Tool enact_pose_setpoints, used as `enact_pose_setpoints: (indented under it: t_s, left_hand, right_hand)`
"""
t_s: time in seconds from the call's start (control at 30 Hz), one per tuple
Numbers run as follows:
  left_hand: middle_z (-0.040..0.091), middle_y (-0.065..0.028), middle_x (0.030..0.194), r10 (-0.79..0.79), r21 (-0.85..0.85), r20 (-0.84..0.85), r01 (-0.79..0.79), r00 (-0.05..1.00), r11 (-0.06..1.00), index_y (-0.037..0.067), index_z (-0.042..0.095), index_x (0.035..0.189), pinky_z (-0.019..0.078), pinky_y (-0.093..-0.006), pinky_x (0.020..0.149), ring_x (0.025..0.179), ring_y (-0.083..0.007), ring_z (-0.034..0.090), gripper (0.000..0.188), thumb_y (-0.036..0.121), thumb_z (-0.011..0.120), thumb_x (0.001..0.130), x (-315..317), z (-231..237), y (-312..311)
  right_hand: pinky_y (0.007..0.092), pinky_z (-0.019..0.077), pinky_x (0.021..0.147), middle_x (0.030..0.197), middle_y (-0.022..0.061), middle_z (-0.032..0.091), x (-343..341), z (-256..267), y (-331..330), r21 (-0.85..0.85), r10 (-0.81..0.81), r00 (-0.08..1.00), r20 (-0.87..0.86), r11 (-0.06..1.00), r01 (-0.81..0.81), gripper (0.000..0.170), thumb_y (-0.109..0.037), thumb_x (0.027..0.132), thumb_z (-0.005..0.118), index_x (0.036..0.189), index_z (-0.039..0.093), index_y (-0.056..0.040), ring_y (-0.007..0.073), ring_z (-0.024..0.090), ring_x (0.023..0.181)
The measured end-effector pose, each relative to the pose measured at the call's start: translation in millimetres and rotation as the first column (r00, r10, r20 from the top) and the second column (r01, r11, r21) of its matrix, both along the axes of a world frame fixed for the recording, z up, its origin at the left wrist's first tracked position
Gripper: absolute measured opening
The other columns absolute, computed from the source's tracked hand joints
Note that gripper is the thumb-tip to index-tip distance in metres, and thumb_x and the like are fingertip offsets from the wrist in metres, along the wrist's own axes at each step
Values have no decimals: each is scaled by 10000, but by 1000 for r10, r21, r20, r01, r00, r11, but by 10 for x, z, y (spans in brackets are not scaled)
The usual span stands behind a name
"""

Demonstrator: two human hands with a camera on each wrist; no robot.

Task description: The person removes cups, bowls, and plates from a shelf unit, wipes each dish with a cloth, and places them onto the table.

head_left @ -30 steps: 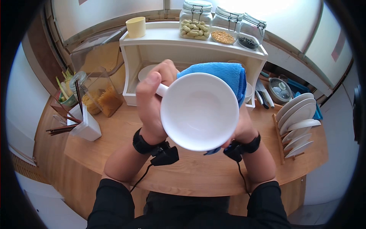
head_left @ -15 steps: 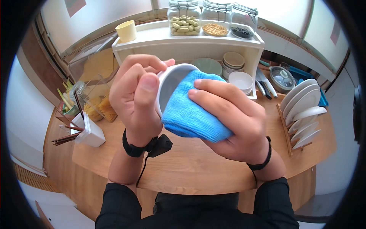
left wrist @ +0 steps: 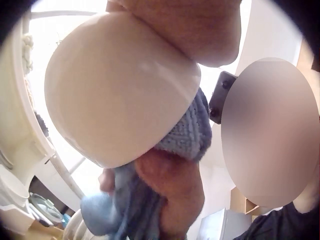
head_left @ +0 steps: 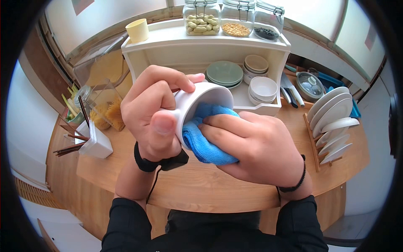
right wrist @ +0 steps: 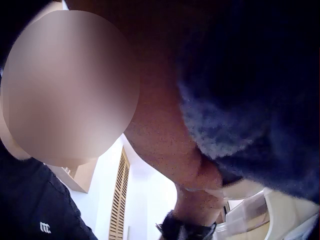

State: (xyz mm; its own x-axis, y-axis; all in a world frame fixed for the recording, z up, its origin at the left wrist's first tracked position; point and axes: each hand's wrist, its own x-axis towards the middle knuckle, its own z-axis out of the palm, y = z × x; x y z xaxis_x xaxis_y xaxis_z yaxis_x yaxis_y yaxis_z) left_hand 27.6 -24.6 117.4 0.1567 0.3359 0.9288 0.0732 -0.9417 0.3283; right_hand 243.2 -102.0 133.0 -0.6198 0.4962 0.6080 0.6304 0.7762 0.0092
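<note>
Tilted with its mouth facing right, a white cup (head_left: 189, 98) is held above the table by the left hand (head_left: 153, 109), whose fingers and thumb grip the handle side. The right hand (head_left: 260, 147) holds a folded blue cloth (head_left: 212, 147), and its fingers press part of it inside the cup. In the left wrist view the cup's rounded outside (left wrist: 120, 90) fills the upper left, with the cloth (left wrist: 187, 132) at its rim. Dark cloth (right wrist: 240, 120) covers much of the right wrist view.
A white shelf (head_left: 161, 50) behind holds green plates (head_left: 224, 72), bowls (head_left: 263, 89) and glass jars (head_left: 201, 23). To the right stand a plate rack (head_left: 312, 147) with white plates, knives (head_left: 294, 92) and a lidded pot (head_left: 310, 86). At left is a white chopstick holder (head_left: 98, 143).
The cup has turned from facing the camera to facing right. The right hand has come from behind it to the front, and the cloth has moved into its mouth.
</note>
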Motion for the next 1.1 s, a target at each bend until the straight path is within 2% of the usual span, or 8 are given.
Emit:
enact_pose_setpoints:
  t_s: [0.2, 0.4, 0.5, 0.6, 0.77, 0.9, 1.0, 1.1]
  left_hand:
    - [651, -228, 929, 8, 23, 80, -10, 997, 1000, 10, 404, 628, 664, -466, 801, 840, -334, 761, 800, 664, 458, 1086, 40, 4, -53]
    - [695, -193, 890, 49, 89, 121, -60, 991, 994, -74, 616, 698, 626, -378, 752, 832, -306, 776, 642, 451, 598, 1068, -128, 81, 30]
    - [694, -138, 883, -144, -224, 186, 185, 972, 957, -122, 732, 811, 592, -359, 813, 894, -286, 777, 455, 251, 595, 1033, -197, 102, 6]
    - [582, -117, 887, -43, -440, 69, 69, 997, 896, 23, 462, 653, 618, -449, 887, 918, -342, 730, 525, 346, 529, 1060, -170, 145, -13]
    - [651, -147, 889, -215, -563, 316, 365, 924, 741, 44, 512, 843, 605, -414, 894, 973, -278, 730, 417, 396, 557, 1061, -220, 78, 189]
    - [587, -62, 765, -104, -666, 504, 463, 857, 585, 30, 582, 798, 616, -349, 798, 948, -286, 776, 423, 378, 603, 1038, -187, 138, 161]
    - [722, -202, 933, -123, -686, 290, 296, 949, 664, 86, 506, 838, 594, -374, 860, 909, -271, 723, 420, 445, 541, 1053, -188, 130, 84]
    - [703, -175, 885, -234, -746, 170, 280, 957, 604, 89, 499, 797, 565, -343, 828, 883, -241, 711, 402, 403, 539, 1045, -244, 141, 121]
  right_hand:
    - [376, 585, 711, 1098, -8, 717, 113, 31, 123, -239, 211, 966, -151, 940, -243, 435, -205, 782, 834, 1202, 747, -137, 263, 688, 794]
    - [278, 526, 616, 1128, -83, 726, -104, -232, 414, 243, 58, 998, 29, 968, -64, 437, -120, 842, 743, 1266, 766, -222, 124, 632, 719]
    - [263, 494, 580, 1153, -96, 733, -168, -386, 589, 343, 106, 994, 21, 933, -107, 441, -124, 826, 749, 1252, 773, -237, 109, 603, 695]
    - [273, 496, 570, 1170, -85, 741, -134, -419, 672, 413, 132, 991, 23, 901, -130, 426, -118, 817, 756, 1228, 773, -227, 112, 605, 685]
    - [327, 537, 580, 1150, -36, 736, -170, -412, 665, 244, 196, 968, -158, 957, -154, 481, -103, 718, 824, 1189, 756, -172, 166, 621, 641]
    - [327, 554, 594, 1080, 2, 705, -231, -338, 394, 150, 81, 993, -89, 986, -67, 455, -121, 747, 794, 1197, 721, -129, 183, 659, 666]
    - [328, 559, 601, 1032, 1, 689, -236, -403, 364, 123, 87, 995, -49, 989, -81, 422, -124, 772, 768, 1192, 727, -121, 175, 665, 678]
    - [312, 528, 580, 957, -24, 652, -194, -447, 438, 206, 61, 998, 25, 976, -65, 259, -123, 793, 745, 1051, 732, -145, 153, 655, 692]
